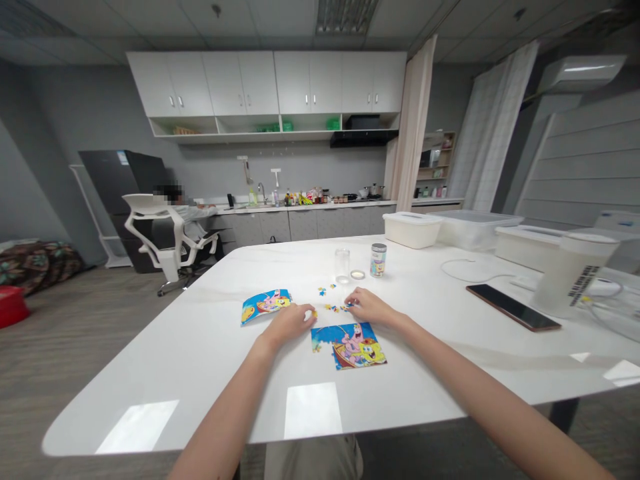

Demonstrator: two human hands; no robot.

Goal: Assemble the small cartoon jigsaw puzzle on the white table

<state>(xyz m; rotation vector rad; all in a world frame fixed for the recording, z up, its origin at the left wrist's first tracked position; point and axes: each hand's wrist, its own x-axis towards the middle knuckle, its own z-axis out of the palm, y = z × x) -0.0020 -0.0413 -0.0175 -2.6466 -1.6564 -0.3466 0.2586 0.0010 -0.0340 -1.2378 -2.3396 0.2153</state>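
A partly assembled jigsaw puzzle [353, 347] with pink and yellow cartoon figures lies on the white table, its lower left corner open. My left hand [290, 323] is above its left side, fingers curled, with a small yellowish puzzle piece [315, 313] at the fingertips. Beyond the puzzle, my right hand [371, 307] has its fingertips pinched at a small cluster of loose puzzle pieces [334, 308]. More loose pieces [322, 291] lie farther back. A curled reference picture [265, 305] showing the same scene rests beside my left hand.
Behind the pieces stand a clear jar [342, 264], a ring-shaped lid [357, 275] and a printed can [379, 260]. To the right are a phone [513, 307], a frosted pitcher [570, 277], cables and storage boxes [413, 230]. A person sits in a white chair [165, 233] near the counter.
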